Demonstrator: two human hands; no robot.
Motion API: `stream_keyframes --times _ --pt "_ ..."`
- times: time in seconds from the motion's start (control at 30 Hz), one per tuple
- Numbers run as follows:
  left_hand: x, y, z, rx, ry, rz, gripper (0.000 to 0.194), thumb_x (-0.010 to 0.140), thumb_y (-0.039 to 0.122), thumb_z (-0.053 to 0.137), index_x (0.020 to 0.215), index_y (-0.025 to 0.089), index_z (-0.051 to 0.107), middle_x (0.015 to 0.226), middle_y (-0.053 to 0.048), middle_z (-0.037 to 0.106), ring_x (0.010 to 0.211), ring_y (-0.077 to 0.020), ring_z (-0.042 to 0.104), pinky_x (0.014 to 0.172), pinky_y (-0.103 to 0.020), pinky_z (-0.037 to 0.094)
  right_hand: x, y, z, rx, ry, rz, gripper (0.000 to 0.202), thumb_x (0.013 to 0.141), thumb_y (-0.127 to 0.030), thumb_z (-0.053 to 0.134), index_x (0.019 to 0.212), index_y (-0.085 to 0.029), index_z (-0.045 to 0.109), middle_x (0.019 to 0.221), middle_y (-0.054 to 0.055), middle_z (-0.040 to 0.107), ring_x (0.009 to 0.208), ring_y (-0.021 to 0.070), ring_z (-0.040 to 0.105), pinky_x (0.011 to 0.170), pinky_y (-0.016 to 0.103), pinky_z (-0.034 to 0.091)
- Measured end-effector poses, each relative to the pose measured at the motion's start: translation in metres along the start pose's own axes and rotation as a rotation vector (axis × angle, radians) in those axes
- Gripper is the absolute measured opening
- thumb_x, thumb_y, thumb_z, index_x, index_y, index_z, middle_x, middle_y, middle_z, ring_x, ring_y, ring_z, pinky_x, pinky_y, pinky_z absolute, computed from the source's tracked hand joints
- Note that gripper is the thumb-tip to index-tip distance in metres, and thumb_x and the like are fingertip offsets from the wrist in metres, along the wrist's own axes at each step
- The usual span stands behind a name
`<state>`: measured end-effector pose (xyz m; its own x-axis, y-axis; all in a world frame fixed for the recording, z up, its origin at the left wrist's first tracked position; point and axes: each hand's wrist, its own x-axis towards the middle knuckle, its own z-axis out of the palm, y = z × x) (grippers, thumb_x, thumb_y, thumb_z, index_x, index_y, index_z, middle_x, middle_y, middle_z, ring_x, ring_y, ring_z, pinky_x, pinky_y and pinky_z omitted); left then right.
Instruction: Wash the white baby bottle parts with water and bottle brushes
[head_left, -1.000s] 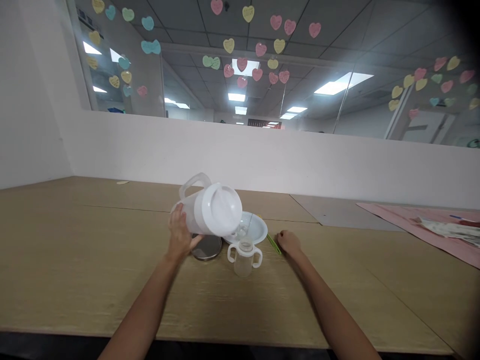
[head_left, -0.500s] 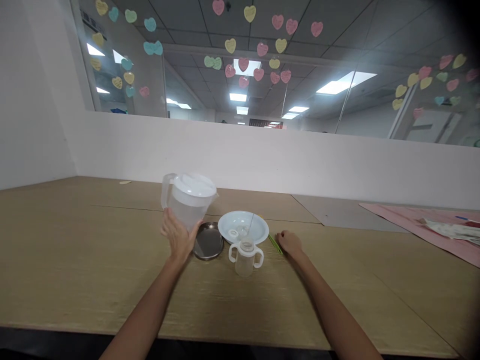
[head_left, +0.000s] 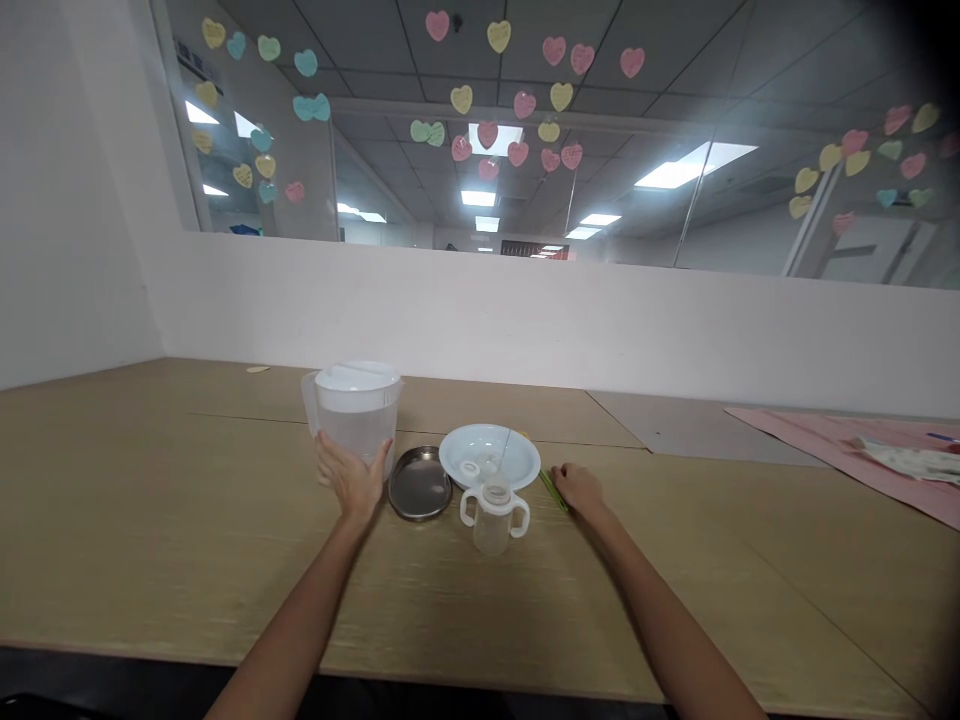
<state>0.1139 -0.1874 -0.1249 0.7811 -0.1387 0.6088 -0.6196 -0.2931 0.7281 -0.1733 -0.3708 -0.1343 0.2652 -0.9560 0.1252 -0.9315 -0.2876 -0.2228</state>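
Observation:
A translucent white lidded pitcher point(head_left: 358, 415) stands upright at the left, its handle facing left. My left hand point(head_left: 352, 478) is wrapped low around its body, thumb on the right side; I cannot tell whether its base touches the table. My right hand point(head_left: 579, 487) rests on the table with curled fingers, beside thin green sticks point(head_left: 553, 490); whatever may be inside the fingers is hidden. Between my hands stands a clear, lidless cup with two white handles point(head_left: 492, 525). Behind it is a pale blue bowl point(head_left: 517, 460) holding a white ring-shaped piece point(head_left: 469, 468) and something clear.
An oval metal tray point(head_left: 420, 487) lies between the pitcher and the bowl. Farther right, a pink cloth point(head_left: 810, 437) bears a white packet point(head_left: 907, 460). A small flat pale piece point(head_left: 258, 369) lies at the back left. A white wall point(head_left: 480, 310) closes off the table's back.
My left hand has moved the pitcher left and slightly down, and the pitcher has gone from tilted to upright. My right hand stays in place.

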Motion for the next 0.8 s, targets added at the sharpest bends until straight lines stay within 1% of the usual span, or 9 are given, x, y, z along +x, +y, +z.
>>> stream_keyframes --times 0.13,0.23,0.33,0.4,0.47,0.53,0.57,0.67,0.8 --pt "0.003 -0.007 0.003 -0.072 0.039 0.024 0.103 0.064 0.059 0.056 0.135 0.006 0.003 0.133 -0.029 0.022 0.121 -0.0418 0.024 0.094 -0.06 0.02 -0.003 -0.004 -0.001 0.006 0.006 -0.016 0.043 0.085 -0.034 0.027 0.087 -0.011 0.063 0.093 0.015 0.063 0.086 0.0246 0.059 0.063 0.029 0.039" --pt "0.003 -0.007 0.001 -0.091 0.129 0.073 0.102 0.064 0.055 0.059 0.135 0.008 0.003 0.136 -0.029 0.016 0.124 -0.0438 0.014 0.094 -0.063 0.013 -0.005 -0.005 -0.002 0.004 0.009 -0.025 0.043 0.085 -0.034 0.027 0.086 -0.011 0.063 0.091 0.016 0.063 0.086 0.0244 0.059 0.063 0.029 0.039" --pt "-0.004 0.007 -0.004 -0.122 0.241 0.31 0.089 0.071 0.043 0.056 0.135 0.007 0.006 0.139 -0.024 0.013 0.128 -0.0357 0.011 0.101 -0.055 0.013 -0.007 -0.006 -0.002 -0.001 0.003 -0.037 0.044 0.086 -0.034 0.025 0.085 -0.011 0.063 0.09 0.015 0.063 0.084 0.0238 0.059 0.062 0.028 0.039" --pt "-0.014 0.023 -0.004 -0.17 0.184 0.542 0.064 0.077 0.033 0.049 0.131 0.009 0.024 0.134 -0.019 0.029 0.126 -0.029 0.023 0.102 -0.048 0.019 -0.007 -0.007 -0.001 -0.008 0.001 -0.046 0.044 0.086 -0.034 0.025 0.087 -0.011 0.062 0.091 0.015 0.063 0.084 0.0238 0.059 0.063 0.029 0.039" --pt "-0.025 0.042 0.0 -0.212 -0.099 0.748 0.035 0.083 0.026 0.039 0.115 0.016 0.047 0.115 -0.011 0.052 0.114 -0.0219 0.041 0.098 -0.041 0.028 -0.007 -0.007 0.0 -0.017 0.001 -0.048 0.042 0.086 -0.034 0.026 0.089 -0.011 0.062 0.092 0.016 0.063 0.086 0.0241 0.059 0.064 0.029 0.039" --pt "-0.035 0.06 0.008 -0.218 -0.491 0.875 0.03 0.085 0.024 0.032 0.103 0.019 0.057 0.103 -0.006 0.06 0.101 -0.0174 0.05 0.092 -0.034 0.034 -0.006 -0.007 0.001 -0.023 0.0 -0.047 0.041 0.085 -0.033 0.027 0.09 -0.011 0.062 0.093 0.016 0.062 0.086 0.0242 0.059 0.065 0.029 0.04" --pt "-0.039 0.068 0.013 -0.218 -0.637 0.879 0.032 0.086 0.025 0.031 0.1 0.019 0.058 0.102 -0.005 0.061 0.099 -0.0169 0.052 0.09 -0.032 0.036 -0.006 -0.007 0.002 -0.024 0.0 -0.046 0.041 0.085 -0.033 0.027 0.09 -0.011 0.062 0.093 0.016 0.062 0.086 0.0243 0.059 0.065 0.03 0.04" --pt "-0.046 0.083 0.024 -0.24 -0.891 0.807 0.037 0.087 0.03 0.027 0.098 0.018 0.06 0.102 -0.005 0.062 0.095 -0.017 0.054 0.086 -0.03 0.038 -0.005 -0.007 0.004 -0.026 0.005 -0.04 0.04 0.086 -0.031 0.027 0.091 -0.011 0.061 0.095 0.016 0.062 0.087 0.024 0.059 0.065 0.029 0.04" --pt "-0.046 0.091 0.028 -0.209 -1.075 0.782 0.042 0.087 0.036 0.025 0.086 0.018 0.063 0.09 -0.006 0.065 0.083 -0.0175 0.058 0.074 -0.026 0.04 -0.004 -0.008 0.005 -0.025 0.012 -0.048 0.041 0.086 -0.033 0.027 0.091 -0.011 0.061 0.096 0.015 0.062 0.088 0.0232 0.058 0.065 0.029 0.039"
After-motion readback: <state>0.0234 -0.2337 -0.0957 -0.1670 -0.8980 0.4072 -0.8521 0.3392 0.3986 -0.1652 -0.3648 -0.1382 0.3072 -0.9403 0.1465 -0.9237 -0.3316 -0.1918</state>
